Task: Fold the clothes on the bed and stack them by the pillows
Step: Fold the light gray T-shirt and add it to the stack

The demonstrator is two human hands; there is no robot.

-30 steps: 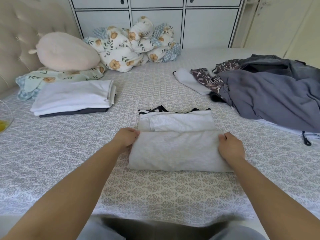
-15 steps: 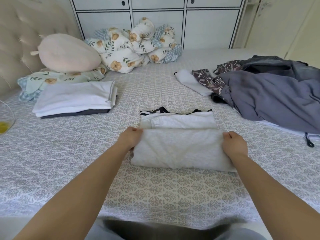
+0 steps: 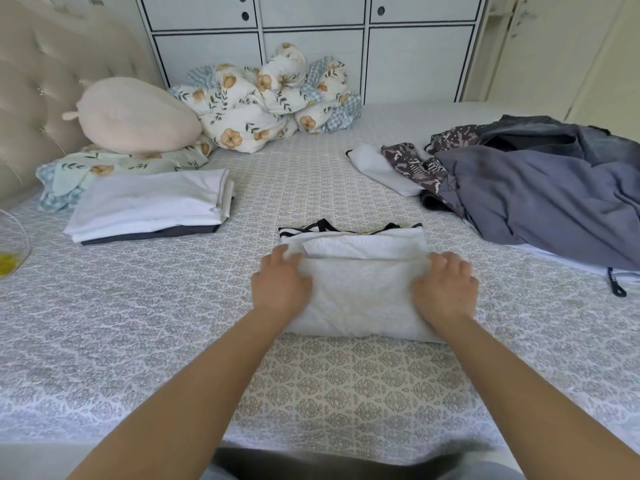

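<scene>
A white textured garment (image 3: 360, 292) with black-and-white striped trim lies half folded on the bed in front of me. My left hand (image 3: 280, 289) lies flat on its left edge, fingers spread. On the right edge my right hand (image 3: 445, 289) presses down the same way. A stack of folded white clothes (image 3: 149, 206) over a dark piece sits at the left, beside the floral pillow (image 3: 114, 164) and the round pink cushion (image 3: 138, 116). An unfolded heap of grey and patterned clothes (image 3: 540, 195) covers the right side.
A bunched floral duvet (image 3: 270, 102) lies at the far edge against white cabinet doors (image 3: 311, 60). The padded headboard (image 3: 38, 91) runs along the left. A glass bowl (image 3: 14, 251) with something yellow stands at the left edge. The patterned bedspread (image 3: 138, 323) surrounds the garment.
Both hands let go of the fold's side edges and now lie flat on top of the garment, fingers stretched out. The near layer has been laid further over the garment.
</scene>
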